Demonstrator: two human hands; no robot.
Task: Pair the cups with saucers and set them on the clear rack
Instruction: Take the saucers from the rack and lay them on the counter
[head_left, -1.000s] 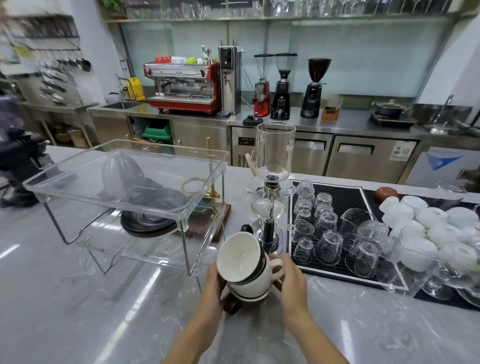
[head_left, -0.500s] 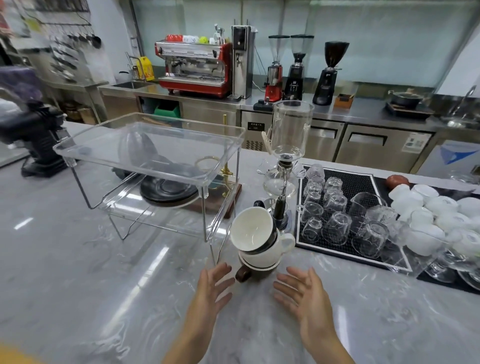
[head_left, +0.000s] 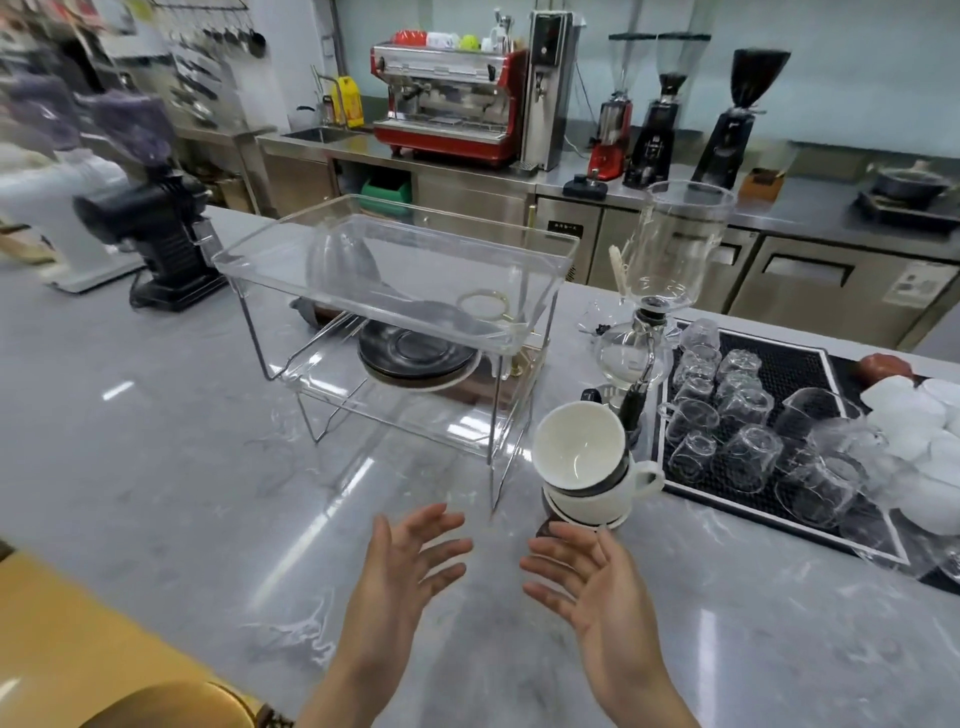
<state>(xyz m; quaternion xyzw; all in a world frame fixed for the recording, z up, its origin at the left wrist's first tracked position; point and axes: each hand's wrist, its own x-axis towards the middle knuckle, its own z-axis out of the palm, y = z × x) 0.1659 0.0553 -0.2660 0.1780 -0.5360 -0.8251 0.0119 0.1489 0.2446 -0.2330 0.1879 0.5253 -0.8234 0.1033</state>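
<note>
Head view: both hands are held above the grey marble counter (head_left: 156, 467), palms turned toward each other. Left hand (head_left: 410, 558) has fingers spread and straight, holding nothing. Right hand (head_left: 587, 577) likewise has fingers spread and loose, holding nothing; its fingertips lie just near of the stack of cups (head_left: 589, 467) but contact cannot be confirmed.

The stack stands on the counter, just right of the near right leg of the clear rack (head_left: 395, 270). Top cup (head_left: 579, 447) is white inside, tilted with its mouth toward the camera. Beneath it sits a white cup with a handle (head_left: 644, 475) pointing right. A dark brown cup shows partly at the bottom, mostly hidden.

The rack has two tiers. Upper tray holds no cups. On the lower tier lies a pile of dark saucers (head_left: 415, 356), toward its right side.

Right of the stack: a black mat (head_left: 795, 364) with upturned glasses (head_left: 727, 415), and white cups (head_left: 914, 415) further right. A glass siphon brewer (head_left: 660, 291) stands far of the stack. A black grinder (head_left: 156, 228) stands at the far left. A red espresso machine (head_left: 447, 98) sits on the back counter.
</note>
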